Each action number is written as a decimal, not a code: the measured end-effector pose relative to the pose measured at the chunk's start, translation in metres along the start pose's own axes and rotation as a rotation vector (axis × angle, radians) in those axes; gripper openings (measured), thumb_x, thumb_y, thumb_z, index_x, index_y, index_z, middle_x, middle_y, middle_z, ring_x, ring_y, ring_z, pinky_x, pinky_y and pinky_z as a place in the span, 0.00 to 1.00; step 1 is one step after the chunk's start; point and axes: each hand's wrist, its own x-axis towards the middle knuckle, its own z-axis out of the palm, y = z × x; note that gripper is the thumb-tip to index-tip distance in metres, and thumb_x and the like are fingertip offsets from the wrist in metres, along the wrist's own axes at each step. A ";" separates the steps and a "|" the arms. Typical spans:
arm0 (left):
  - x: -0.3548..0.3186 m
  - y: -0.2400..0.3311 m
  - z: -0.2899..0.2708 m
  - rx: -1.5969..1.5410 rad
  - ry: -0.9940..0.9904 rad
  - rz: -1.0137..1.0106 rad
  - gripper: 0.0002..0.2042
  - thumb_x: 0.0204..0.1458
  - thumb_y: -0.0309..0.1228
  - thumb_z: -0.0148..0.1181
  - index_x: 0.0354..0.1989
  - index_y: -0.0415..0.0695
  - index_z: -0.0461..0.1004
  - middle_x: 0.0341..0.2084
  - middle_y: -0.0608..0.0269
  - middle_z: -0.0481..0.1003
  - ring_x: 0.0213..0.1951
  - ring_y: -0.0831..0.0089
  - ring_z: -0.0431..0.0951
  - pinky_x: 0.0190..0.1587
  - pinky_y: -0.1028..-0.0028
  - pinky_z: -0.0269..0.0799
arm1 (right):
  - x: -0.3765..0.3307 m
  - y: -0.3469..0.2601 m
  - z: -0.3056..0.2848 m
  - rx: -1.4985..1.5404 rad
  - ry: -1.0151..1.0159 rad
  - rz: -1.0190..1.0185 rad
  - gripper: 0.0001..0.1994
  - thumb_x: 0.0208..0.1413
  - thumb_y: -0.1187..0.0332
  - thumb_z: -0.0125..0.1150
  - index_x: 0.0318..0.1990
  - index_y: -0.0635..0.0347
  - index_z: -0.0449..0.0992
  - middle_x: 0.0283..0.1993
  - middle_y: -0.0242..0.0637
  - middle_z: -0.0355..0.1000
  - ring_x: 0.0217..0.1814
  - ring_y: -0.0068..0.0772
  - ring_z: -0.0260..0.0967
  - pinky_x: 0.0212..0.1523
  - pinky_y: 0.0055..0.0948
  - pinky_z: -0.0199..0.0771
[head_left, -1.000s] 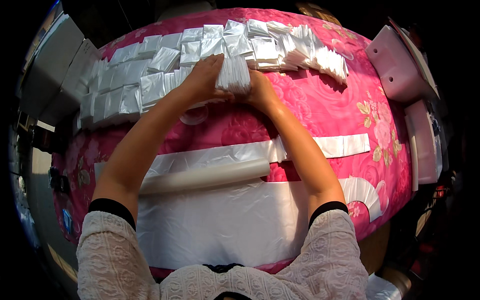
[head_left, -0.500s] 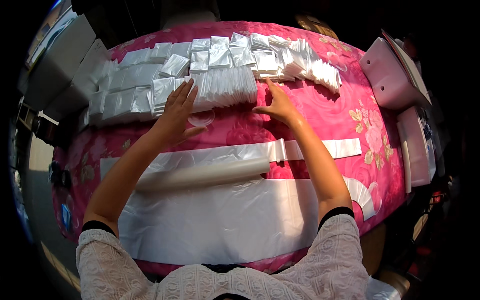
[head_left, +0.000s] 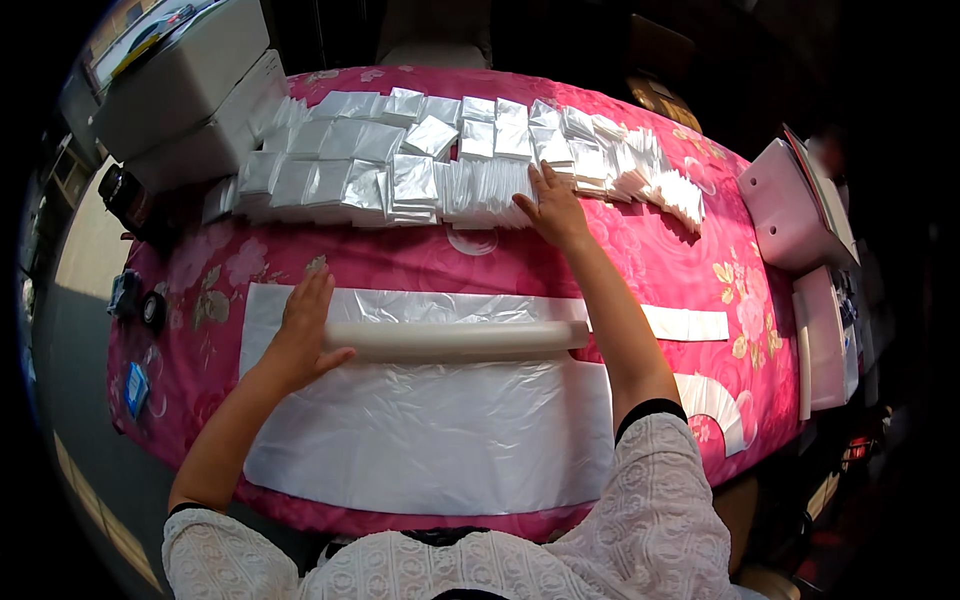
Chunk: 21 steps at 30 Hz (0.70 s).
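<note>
Two hands, the left hand (head_left: 307,335) and the right hand (head_left: 556,208), are well apart from each other. The left hand is relaxed and grips nothing: its fingers lie close together and its thumb stands out at the left end of a pale roll (head_left: 460,341); whether it touches the roll I cannot tell. The right hand, thumb and fingers spread, rests at the right end of a row of thin white packets (head_left: 487,192) standing on edge, pinching nothing that shows. Behind and to the left, more folded packets lie in close rows; to the right, others lean in a fanned bunch. The roll lies crosswise over a white sheet (head_left: 430,430), spread flat on the pink, flowered worktop (head_left: 400,262). Right of the sheet are a straight white strip (head_left: 687,323) and, nearer the body, a curved, pleated strip (head_left: 715,405). At the left edge are a small blue packet (head_left: 136,390), a black jar (head_left: 128,195) and pale boxes (head_left: 190,90); at the right edge stands a white bin (head_left: 785,215) with two holes.
</note>
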 end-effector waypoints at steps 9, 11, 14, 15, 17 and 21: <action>-0.014 -0.004 0.000 -0.097 0.107 0.057 0.45 0.43 0.43 0.62 0.63 0.34 0.41 0.63 0.43 0.42 0.65 0.49 0.41 0.64 0.60 0.40 | -0.032 0.006 -0.030 0.172 0.271 0.048 0.39 0.52 0.38 0.43 0.59 0.67 0.58 0.65 0.55 0.48 0.66 0.51 0.46 0.63 0.39 0.50; -0.026 0.002 0.001 -0.132 0.108 0.042 0.45 0.43 0.43 0.62 0.63 0.34 0.42 0.63 0.43 0.42 0.65 0.49 0.41 0.64 0.59 0.40 | -0.063 -0.015 -0.045 0.208 0.209 0.005 0.36 0.53 0.41 0.46 0.56 0.67 0.62 0.62 0.54 0.53 0.65 0.50 0.48 0.62 0.40 0.51; -0.048 0.014 0.010 -0.192 0.085 0.026 0.44 0.43 0.43 0.62 0.62 0.34 0.43 0.63 0.43 0.42 0.64 0.48 0.42 0.64 0.59 0.42 | -0.123 -0.057 -0.063 0.285 -0.110 -0.168 0.29 0.52 0.49 0.53 0.55 0.62 0.65 0.60 0.49 0.58 0.64 0.49 0.52 0.62 0.38 0.52; -0.056 0.020 0.013 -0.202 0.082 0.032 0.44 0.43 0.42 0.63 0.62 0.34 0.43 0.63 0.43 0.42 0.64 0.48 0.42 0.64 0.59 0.42 | -0.141 -0.072 -0.067 0.244 -0.194 -0.213 0.28 0.52 0.51 0.54 0.55 0.62 0.65 0.60 0.49 0.58 0.64 0.49 0.52 0.62 0.39 0.52; -0.067 0.039 0.016 -0.233 0.077 0.045 0.44 0.43 0.42 0.63 0.62 0.33 0.44 0.63 0.42 0.43 0.64 0.47 0.43 0.64 0.59 0.42 | -0.174 -0.087 -0.064 0.220 -0.228 -0.194 0.26 0.48 0.61 0.59 0.55 0.59 0.65 0.53 0.46 0.64 0.57 0.48 0.59 0.56 0.38 0.60; -0.083 0.073 0.031 -0.272 0.056 0.116 0.44 0.44 0.43 0.62 0.62 0.33 0.43 0.62 0.40 0.44 0.64 0.47 0.44 0.64 0.59 0.42 | -0.235 -0.098 -0.062 0.066 -0.090 -0.154 0.27 0.41 0.70 0.63 0.53 0.58 0.66 0.43 0.43 0.69 0.46 0.45 0.65 0.48 0.38 0.66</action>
